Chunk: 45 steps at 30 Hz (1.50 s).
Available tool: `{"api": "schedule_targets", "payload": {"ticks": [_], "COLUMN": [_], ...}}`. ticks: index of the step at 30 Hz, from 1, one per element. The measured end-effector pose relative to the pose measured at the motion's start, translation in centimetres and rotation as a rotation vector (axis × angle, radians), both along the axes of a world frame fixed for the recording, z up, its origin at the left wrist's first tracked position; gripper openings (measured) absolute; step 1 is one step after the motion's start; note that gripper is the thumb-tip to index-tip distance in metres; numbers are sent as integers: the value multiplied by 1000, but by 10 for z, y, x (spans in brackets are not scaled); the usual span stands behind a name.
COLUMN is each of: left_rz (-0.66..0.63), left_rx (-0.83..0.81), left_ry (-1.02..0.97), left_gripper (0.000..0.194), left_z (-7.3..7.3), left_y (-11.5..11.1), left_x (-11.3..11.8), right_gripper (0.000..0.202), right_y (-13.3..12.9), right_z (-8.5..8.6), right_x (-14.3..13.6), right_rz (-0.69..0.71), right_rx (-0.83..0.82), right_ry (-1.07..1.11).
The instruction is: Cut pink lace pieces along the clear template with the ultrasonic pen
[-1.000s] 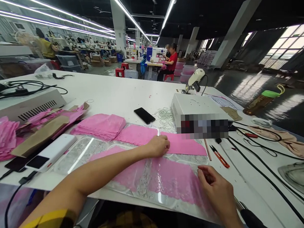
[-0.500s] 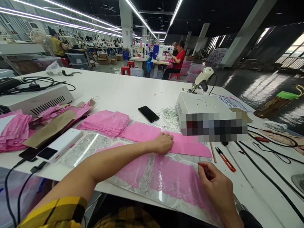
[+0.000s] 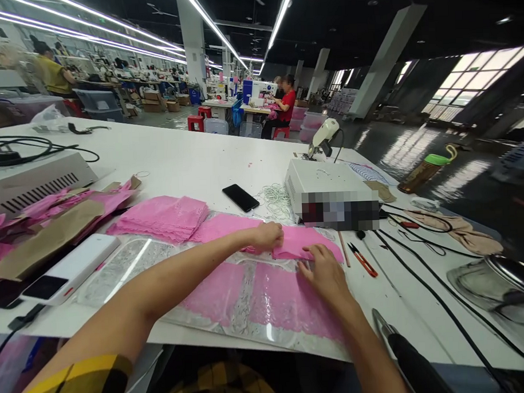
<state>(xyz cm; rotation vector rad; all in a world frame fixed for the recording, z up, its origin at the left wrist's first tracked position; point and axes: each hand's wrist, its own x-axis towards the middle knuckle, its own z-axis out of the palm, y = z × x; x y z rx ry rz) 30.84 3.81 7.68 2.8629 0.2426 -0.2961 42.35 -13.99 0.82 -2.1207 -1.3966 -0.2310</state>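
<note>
Pink fabric (image 3: 298, 237): long axis sideways.

Two bare hands were in view: one left hand (image 3: 267, 236) and one right hand (image 3: 327, 271). Four pink cloth pieces (image 3: 291, 296) showed in two rows, two in the far row and two in the near row, with one neat pile (image 3: 159, 217) of pink cloth beside them. There were two metal boxes (image 3: 334, 174), one phone (image 3: 240, 198), one power bank (image 3: 77, 266), one pair of snips (image 3: 362, 259), one tangle of string (image 3: 276, 200), one bottle (image 3: 422, 172) and at least three red stools (image 3: 195, 123).
</note>
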Motion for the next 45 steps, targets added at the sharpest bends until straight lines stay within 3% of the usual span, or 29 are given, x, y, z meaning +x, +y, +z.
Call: {"api": "schedule_targets", "payload": {"ticks": [6, 10, 17, 24, 38, 43, 45], "left_rz": [-83, -147, -260, -281, -274, -268, -261], "left_rx": [-84, -158, -245, -284, -209, -183, -148], "left_ry": [-2, -3, 4, -24, -126, -142, -146], "left_gripper": [17, 17, 14, 17, 21, 7, 12], "left_z": [11, 11, -3, -6, -8, -10, -13], "left_y": [4, -2, -33, -50, -56, -73, -82], "left_x": [-9, -24, -60, -72, -87, -83, -80], "right_gripper": [11, 9, 9, 14, 18, 18, 18], "right_y": [5, -24, -91, -112, -123, -124, -124], "right_z": [-8, -4, -7, -7, -11, -10, -10], "right_x": [12, 6, -19, -23, -32, -33, -33], "right_rz": [17, 97, 316, 453, 271, 266, 268], "right_rx": [21, 54, 170, 240, 210, 213, 215], "right_ry": [-56, -95, -245, -305, -98, -81, -78]}}
